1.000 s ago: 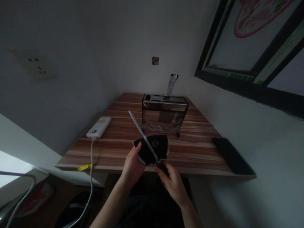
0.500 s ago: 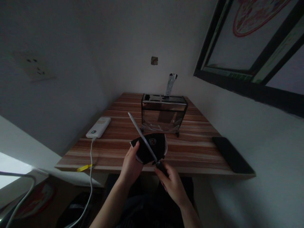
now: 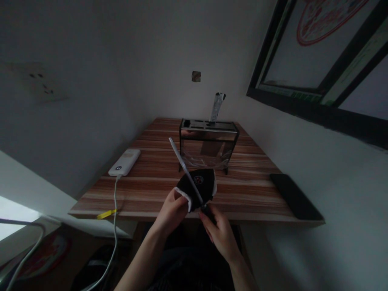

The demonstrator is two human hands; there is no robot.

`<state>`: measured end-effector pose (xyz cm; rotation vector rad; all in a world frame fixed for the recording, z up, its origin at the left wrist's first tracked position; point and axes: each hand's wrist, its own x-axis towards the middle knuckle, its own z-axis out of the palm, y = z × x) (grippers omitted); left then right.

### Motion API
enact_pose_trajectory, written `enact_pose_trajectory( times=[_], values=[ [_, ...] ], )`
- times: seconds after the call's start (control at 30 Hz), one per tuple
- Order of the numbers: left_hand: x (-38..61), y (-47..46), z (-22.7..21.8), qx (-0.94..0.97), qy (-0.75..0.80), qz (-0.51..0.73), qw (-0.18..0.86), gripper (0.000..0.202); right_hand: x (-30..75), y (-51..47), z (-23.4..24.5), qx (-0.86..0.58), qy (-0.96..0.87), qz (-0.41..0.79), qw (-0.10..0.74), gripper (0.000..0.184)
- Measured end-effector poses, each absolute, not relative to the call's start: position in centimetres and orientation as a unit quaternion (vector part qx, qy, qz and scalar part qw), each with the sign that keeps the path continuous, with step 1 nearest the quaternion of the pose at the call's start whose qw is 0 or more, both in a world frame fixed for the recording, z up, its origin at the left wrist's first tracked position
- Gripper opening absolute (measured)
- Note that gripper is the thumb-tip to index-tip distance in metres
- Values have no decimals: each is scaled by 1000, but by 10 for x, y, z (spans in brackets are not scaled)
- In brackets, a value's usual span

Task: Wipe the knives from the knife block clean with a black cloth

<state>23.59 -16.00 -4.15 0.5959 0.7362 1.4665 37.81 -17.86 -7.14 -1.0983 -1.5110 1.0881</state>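
My right hand is closed around the dark handle of a long, narrow knife. Its pale blade points away and to the left, across a black cloth with a small crest and a white underside. My left hand grips the cloth's left edge, where the white side is folded up. The cloth lies beneath the blade, above the table's front edge. Some left fingers are hidden under the cloth. Beyond the blade tip stands a knife block with dark ends, slots on top and clear-looking sides.
A silvery, upright piece sticks out of the block's top. On the wooden table, a white power bank with a cable lies left. A yellow strip is at the front edge, a black phone right. Walls stand close.
My left hand has shifted slightly right and folded the cloth's left edge up, showing more white. The cloth and the blade's tip have moved a little right. My right hand keeps its hold.
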Motion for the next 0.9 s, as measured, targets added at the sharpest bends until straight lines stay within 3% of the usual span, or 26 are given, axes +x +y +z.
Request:
enact_pose_trajectory(
  times=[0.37,0.67,0.9],
  values=[
    [240,-163,-35,378,375,614,582,46,374,-177,-73,-425,-665,391,474,23],
    [242,-163,-31,387,407,605,564,23,371,-181,-77,-445,-677,353,468,21],
    [246,-162,-26,407,396,606,557,29,372,-181,-76,-447,-669,348,481,19]
  ],
)
